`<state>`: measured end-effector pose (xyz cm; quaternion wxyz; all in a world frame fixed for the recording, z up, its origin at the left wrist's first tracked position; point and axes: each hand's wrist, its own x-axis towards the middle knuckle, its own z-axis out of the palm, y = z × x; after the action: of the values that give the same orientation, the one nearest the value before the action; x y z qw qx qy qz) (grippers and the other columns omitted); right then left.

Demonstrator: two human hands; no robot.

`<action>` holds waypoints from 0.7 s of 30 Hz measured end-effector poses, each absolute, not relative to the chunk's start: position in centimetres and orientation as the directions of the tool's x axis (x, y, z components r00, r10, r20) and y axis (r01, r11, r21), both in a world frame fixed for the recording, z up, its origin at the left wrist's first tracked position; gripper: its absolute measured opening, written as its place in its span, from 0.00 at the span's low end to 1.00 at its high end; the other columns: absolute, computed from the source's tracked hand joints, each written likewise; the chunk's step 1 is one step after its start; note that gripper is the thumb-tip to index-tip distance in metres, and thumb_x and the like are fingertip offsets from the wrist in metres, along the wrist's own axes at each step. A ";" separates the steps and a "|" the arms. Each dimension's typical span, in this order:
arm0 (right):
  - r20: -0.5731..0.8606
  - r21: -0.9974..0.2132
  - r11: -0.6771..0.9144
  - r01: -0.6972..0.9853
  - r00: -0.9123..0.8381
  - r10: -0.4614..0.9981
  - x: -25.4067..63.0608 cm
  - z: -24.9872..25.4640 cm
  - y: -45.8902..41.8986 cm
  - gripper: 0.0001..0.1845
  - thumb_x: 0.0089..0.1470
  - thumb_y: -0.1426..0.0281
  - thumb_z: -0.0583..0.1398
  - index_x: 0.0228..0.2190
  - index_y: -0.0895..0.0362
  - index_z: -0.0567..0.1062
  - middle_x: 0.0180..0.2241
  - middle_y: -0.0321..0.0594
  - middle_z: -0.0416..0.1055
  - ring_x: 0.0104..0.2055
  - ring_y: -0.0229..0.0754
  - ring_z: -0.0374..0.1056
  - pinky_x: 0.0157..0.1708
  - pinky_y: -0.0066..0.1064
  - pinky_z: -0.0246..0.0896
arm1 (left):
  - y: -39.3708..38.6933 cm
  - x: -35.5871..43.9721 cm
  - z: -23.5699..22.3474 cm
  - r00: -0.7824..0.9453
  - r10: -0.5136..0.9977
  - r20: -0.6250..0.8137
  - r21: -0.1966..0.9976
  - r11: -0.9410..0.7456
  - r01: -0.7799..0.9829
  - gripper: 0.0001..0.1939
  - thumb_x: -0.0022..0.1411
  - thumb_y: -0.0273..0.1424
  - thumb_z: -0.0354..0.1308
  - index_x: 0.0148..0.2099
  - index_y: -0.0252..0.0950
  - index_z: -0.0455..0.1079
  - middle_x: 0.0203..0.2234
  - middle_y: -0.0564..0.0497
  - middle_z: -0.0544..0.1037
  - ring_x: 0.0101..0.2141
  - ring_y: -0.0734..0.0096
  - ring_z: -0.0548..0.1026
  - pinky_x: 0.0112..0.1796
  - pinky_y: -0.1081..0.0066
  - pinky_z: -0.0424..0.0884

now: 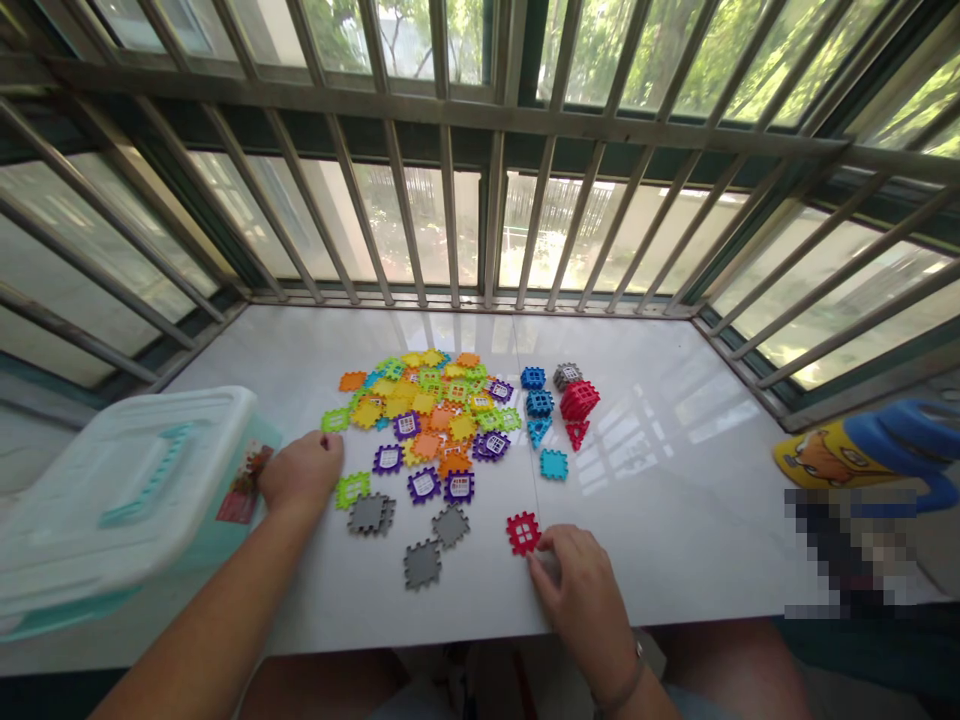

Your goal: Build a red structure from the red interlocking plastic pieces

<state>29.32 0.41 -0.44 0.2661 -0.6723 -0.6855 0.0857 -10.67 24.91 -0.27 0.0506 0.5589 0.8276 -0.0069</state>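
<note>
My left hand (301,468) rests on the table as a loose fist, between the lidded box and the pile, with nothing showing in it. A lime green tile (336,420) lies just beyond its knuckles. At the front, my right hand (581,575) has thumb and fingertips closed at the right edge of a red square window tile (523,533). Left of that tile lie loose grey square tiles (422,564). A heap of notched plastic tiles (424,403), yellow, orange, green and purple, spreads over the middle. A light blue square tile (553,464) lies beyond my right hand.
On the right stand a blue stack (539,403), a red stack (580,400) and a grey stack (568,375), with a blue triangle (538,431) and a red triangle (577,434). A lidded plastic box (142,480) sits left; a yellow-and-blue bottle (847,450) is far right. Metal bars (450,220) edge the table (660,540).
</note>
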 end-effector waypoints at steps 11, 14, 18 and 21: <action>0.270 -0.430 0.094 0.898 0.028 0.962 28.2 -0.9 1.9 0.11 0.64 0.64 0.70 0.42 0.49 0.73 0.58 0.50 0.78 0.58 0.62 0.74 0.53 0.56 0.73 | 24.9 -10.5 0.0 -0.370 0.924 -0.094 0.050 0.376 0.925 0.34 0.75 0.43 0.38 0.55 0.34 0.85 0.49 0.28 0.86 0.48 0.37 0.83 0.44 0.52 0.75; 0.279 -0.423 0.107 0.900 0.017 0.960 27.9 -1.0 2.2 0.12 0.63 0.65 0.69 0.35 0.49 0.71 0.56 0.49 0.78 0.56 0.62 0.74 0.51 0.55 0.73 | 24.9 -10.7 -0.2 -0.374 0.922 -0.100 0.053 0.380 0.924 0.35 0.76 0.45 0.38 0.55 0.35 0.85 0.49 0.28 0.86 0.49 0.37 0.83 0.44 0.53 0.75; 0.288 -0.451 0.117 0.885 0.020 0.957 28.1 -0.6 2.4 0.14 0.62 0.67 0.70 0.33 0.49 0.68 0.55 0.48 0.78 0.56 0.60 0.74 0.53 0.55 0.73 | 25.0 -10.7 -0.2 -0.377 0.920 -0.105 0.055 0.384 0.922 0.35 0.76 0.44 0.37 0.55 0.35 0.85 0.50 0.28 0.86 0.49 0.36 0.83 0.43 0.52 0.75; 0.327 -0.480 0.144 0.865 0.024 0.945 29.3 0.4 3.1 0.14 0.64 0.66 0.69 0.33 0.49 0.67 0.54 0.49 0.77 0.58 0.60 0.73 0.56 0.55 0.73 | 25.0 -10.7 -0.2 -0.381 0.918 -0.107 0.052 0.388 0.920 0.34 0.76 0.43 0.38 0.55 0.35 0.84 0.50 0.28 0.86 0.49 0.36 0.83 0.42 0.53 0.75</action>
<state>29.32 3.10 0.41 0.2977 -0.6507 -0.6954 0.0668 -10.70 25.00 -0.20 0.0591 0.5532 0.8309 -0.0082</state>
